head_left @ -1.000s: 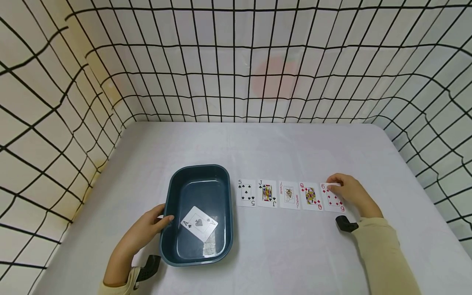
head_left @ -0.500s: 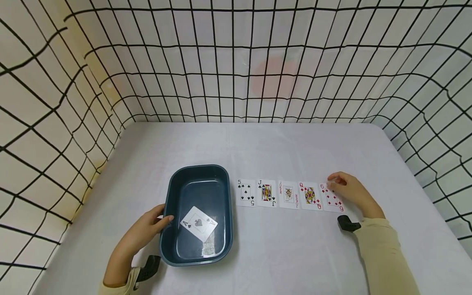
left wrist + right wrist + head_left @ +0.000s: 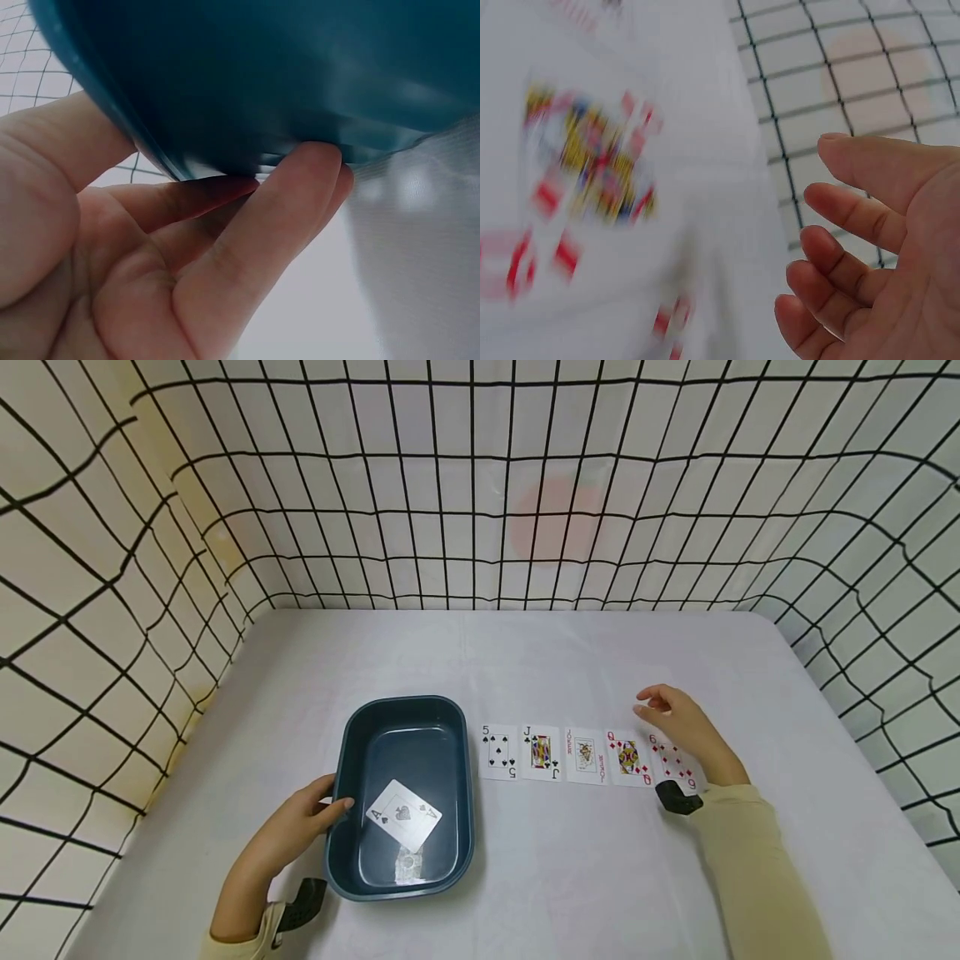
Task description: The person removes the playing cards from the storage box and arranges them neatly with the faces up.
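We see our left hand point(image 3: 296, 827) at about seven o'clock on the table point(image 3: 570, 660), gripping the near-left rim of the dark blue tub point(image 3: 405, 710): the thumb lies over the rim, and in the left wrist view the fingers point(image 3: 285, 217) curl under the tub's outer wall. The tub stands on the table at roughly seven o'clock from the table's middle, and one card, the ace of spades point(image 3: 403, 814), lies face up and slantwise on its floor, toward the near end.

Just to the three o'clock side of the tub a row of five cards lies face up on the table, side by side: the five of spades point(image 3: 500, 752), the jack of clubs point(image 3: 542, 752), the joker point(image 3: 585, 754), the queen of diamonds point(image 3: 628, 757) and the nine of diamonds point(image 3: 675, 762).

Our right hand point(image 3: 686, 727) hangs above the far end of the nine of diamonds, at about four o'clock on the table. Its fingers point(image 3: 855, 217) are loosely bent and spread, and they hold nothing; the right wrist view shows the palm free, with the cards blurred below it. Whether the heel of this hand touches the nine we cannot tell. A cream sleeve point(image 3: 750, 877) covers the right forearm.

A white curtain with a black grid point(image 3: 480, 485) closes in the table at nine, twelve and three o'clock.
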The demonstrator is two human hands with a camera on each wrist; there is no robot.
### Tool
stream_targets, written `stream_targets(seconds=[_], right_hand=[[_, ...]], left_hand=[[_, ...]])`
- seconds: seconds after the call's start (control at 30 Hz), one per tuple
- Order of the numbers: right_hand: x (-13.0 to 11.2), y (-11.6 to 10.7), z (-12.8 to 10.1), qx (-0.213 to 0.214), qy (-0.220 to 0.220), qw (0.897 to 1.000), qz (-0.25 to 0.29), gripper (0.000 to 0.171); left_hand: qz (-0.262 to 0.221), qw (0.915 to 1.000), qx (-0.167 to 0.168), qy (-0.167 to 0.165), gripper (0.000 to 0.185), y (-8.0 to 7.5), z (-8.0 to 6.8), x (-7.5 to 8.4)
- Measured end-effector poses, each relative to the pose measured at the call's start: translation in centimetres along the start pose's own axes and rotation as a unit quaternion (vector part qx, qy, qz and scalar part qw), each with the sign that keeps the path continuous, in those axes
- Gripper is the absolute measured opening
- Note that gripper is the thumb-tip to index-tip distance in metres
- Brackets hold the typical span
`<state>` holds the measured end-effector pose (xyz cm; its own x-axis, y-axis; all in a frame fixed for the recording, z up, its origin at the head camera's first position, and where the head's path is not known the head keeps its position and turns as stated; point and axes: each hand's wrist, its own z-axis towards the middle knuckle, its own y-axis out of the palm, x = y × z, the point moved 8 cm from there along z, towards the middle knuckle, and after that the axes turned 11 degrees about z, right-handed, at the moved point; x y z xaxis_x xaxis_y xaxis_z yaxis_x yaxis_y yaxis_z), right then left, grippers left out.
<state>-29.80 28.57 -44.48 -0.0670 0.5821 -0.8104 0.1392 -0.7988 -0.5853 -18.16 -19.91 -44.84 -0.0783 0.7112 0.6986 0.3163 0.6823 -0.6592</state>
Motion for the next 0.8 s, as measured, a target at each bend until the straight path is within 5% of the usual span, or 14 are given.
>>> stream_targets(seconds=[0.23, 0.43, 0.8], right_hand=[[-6.9, 4.1, 2.3, -0.043, -0.079, 0.996, 0.012, 0.035], [-13.5, 9.0, 3.5, -0.108, -0.158, 0.981, 0.038, 0.028], [-21.7, 17.6, 4.0, -0.214, -0.192, 0.958, 0.017, 0.035]], left_hand=[[-0.003, 1.0, 0.004, 0.003, 0.05, 0.0, 0.0, -0.1], [0.002, 1.0, 0.005, 0.002, 0.05, -0.1, 0.0, -0.2], [0.002, 1.0, 0.003, -0.004, 0.051, -0.1, -0.1, 0.1]])
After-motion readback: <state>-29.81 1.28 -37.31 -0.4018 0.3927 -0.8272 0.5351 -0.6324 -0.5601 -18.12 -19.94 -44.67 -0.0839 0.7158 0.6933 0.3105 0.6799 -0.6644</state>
